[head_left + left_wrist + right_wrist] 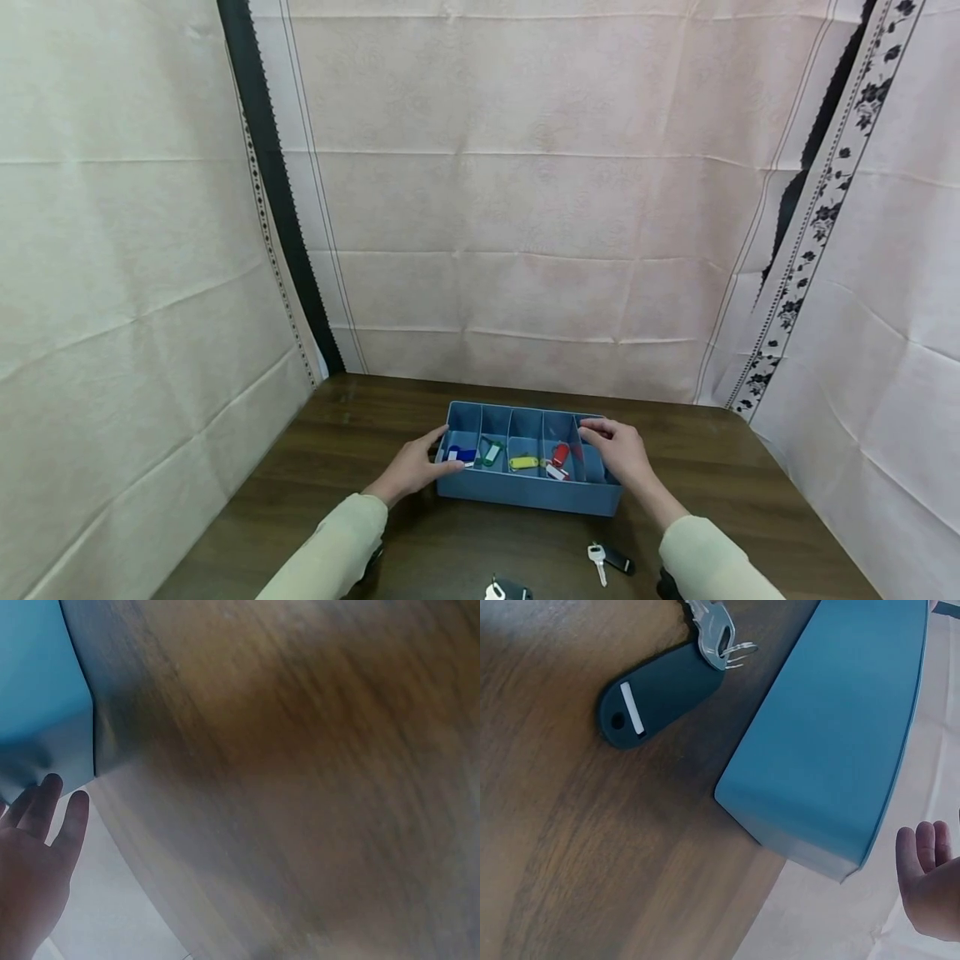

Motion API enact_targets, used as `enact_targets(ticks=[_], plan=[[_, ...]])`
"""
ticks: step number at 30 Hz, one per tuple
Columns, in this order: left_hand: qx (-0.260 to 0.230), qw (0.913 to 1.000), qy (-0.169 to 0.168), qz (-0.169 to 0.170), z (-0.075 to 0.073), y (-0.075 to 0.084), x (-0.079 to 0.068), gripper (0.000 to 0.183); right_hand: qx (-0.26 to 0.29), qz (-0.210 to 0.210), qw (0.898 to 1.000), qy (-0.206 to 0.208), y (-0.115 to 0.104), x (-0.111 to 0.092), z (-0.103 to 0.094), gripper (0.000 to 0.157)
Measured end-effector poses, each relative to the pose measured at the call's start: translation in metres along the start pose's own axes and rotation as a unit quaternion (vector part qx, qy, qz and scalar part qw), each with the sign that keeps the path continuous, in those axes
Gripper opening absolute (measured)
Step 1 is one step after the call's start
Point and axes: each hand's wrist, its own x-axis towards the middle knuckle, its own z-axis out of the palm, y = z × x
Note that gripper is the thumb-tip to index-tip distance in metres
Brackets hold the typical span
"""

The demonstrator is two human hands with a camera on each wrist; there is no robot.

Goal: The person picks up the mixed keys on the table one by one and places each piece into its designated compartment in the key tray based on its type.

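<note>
A blue divided box [528, 493] sits on the table, its compartments side by side. Key tags lie inside from left to right: blue [467, 455], green [491, 455], yellow [523, 462] and red [560, 454]. My left hand [411, 472] spans the box's left end, thumb along the front rim and index finger farther back. In the left wrist view its other fingers [73, 825] are extended beside the end wall. Over the rightmost compartments is my right hand [621, 448], fingers loosely bent, with no object visible in them.
A black key tag [618, 560] with a silver key [597, 560] lies in front of the box's right end. Another dark tag [517, 592] with a key is at the bottom edge of the head view. Pale cloth [510, 208] hangs behind the wooden table [405, 542] and at both sides.
</note>
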Motion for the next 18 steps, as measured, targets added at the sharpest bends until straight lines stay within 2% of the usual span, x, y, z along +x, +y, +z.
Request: enact_targets(ticks=[10, 18], plan=[[0.001, 1.0, -0.004, 0.004, -0.001, -0.001, 0.001, 0.088, 0.023, -0.003, 1.0, -0.02, -0.002, -0.008, 0.007, 0.033], [0.003, 1.0, -0.002, 0.005, -0.001, -0.002, 0.001, 0.087, 0.047, -0.015, 0.997, -0.05, -0.012, -0.024, 0.016, 0.02]])
